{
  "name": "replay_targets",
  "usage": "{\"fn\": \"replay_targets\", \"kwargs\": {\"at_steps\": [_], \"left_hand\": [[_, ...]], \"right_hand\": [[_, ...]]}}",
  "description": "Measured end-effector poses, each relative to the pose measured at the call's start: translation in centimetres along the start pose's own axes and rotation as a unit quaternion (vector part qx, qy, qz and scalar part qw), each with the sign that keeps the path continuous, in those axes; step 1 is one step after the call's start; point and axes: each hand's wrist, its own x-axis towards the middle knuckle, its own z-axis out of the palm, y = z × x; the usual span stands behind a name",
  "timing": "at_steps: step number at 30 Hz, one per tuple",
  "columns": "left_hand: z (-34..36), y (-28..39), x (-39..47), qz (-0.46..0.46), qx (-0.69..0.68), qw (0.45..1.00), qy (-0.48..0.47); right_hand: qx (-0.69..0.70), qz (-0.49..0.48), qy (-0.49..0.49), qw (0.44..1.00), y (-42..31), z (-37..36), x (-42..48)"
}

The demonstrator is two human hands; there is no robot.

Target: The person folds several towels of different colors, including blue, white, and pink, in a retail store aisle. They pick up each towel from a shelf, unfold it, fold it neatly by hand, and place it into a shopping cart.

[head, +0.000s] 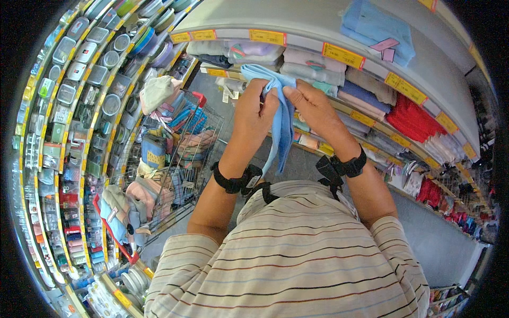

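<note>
A light blue folded towel point(283, 131) hangs down between my two hands, in front of my chest. My left hand point(258, 103) grips its upper folds, fingers curled into the cloth. Beside it, my right hand point(312, 104) pinches the towel's edge with the thumb on top. The towel's folded top sticks out past my left knuckles. On the top shelf ahead and to the right lies another folded blue towel point(375, 33) with a pink tag.
A wire shopping cart point(161, 216) heaped with folded textiles stands to my left. Shelves of plastic containers point(79, 55) rise beyond it. Ahead, the shelf edge point(302, 43) bears yellow price labels above stacked towels point(314, 65). Red towels point(413, 117) lie further right.
</note>
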Motion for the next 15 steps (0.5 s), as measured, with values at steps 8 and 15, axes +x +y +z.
{"fn": "replay_targets", "kwargs": {"at_steps": [8,15], "left_hand": [[0.0,0.2,0.0,0.04,-0.007,0.999,0.006],[0.3,-1.5,0.5,0.154,0.015,0.988,-0.001]], "right_hand": [[0.034,0.03,0.002,0.999,-0.7,-0.2,0.0],[0.0,-0.035,0.01,0.999,0.2,0.2,-0.1]]}}
